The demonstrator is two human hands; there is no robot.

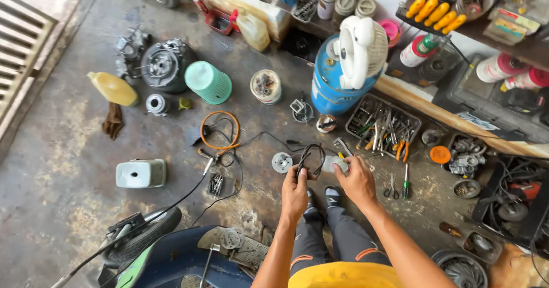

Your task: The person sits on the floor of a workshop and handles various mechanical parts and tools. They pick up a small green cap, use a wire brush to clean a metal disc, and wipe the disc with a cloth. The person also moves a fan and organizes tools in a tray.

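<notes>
Holding a looped black cable (309,155) between us, we see our left hand (295,192) with its grip pinched on one end of the loop, while our right hand (357,179) has its grip closed around a small pale grey part (334,163) the cable seems to run into. Both hang just above the stained concrete floor (63,208), over our dark shoes (323,199). We judge the cable light, soft and springy, best taken near its ends so the loop does not flop; the grey part looks hard and smooth, likely plastic or metal. Just beyond lie a round metal disc (282,162) and a coiled orange hose (219,130). Farther off stand a wire tray of hand tools (384,129), a blue gas cylinder (334,82) with a white fan (359,50), and a ribbed green basket (208,82).
</notes>
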